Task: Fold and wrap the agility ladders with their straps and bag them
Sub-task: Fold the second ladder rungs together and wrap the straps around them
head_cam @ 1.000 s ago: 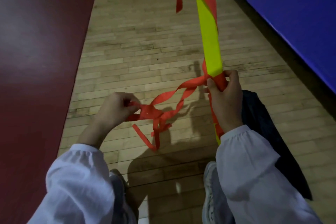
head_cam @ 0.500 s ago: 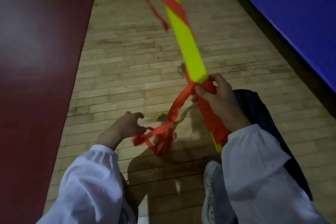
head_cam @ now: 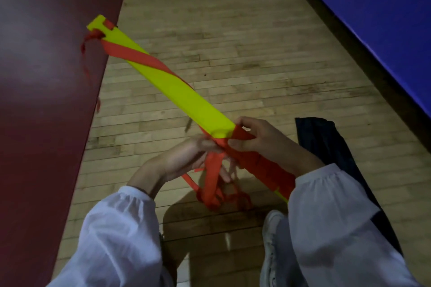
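Ladder (head_cam: pixel 186 98), raised over the floor (head_cam: pixel 256 53), is being clamped at its wrapped end by the right hand (head_cam: pixel 268 144) while the left hand (head_cam: pixel 179 161), grip unclear, is feeding strap (head_cam: pixel 213 177), best kept flat and taut.

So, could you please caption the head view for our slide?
Right hand grips the yellow ladder; left hand holds its loose red strap.

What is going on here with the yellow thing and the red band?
A person is bundling a stack of flat yellow plastic rungs with its orange-red fabric strap. The right hand grips the stack at its wrapped near end; the left hand holds the loose strap below. A dark fabric bag lies on the wooden floor.
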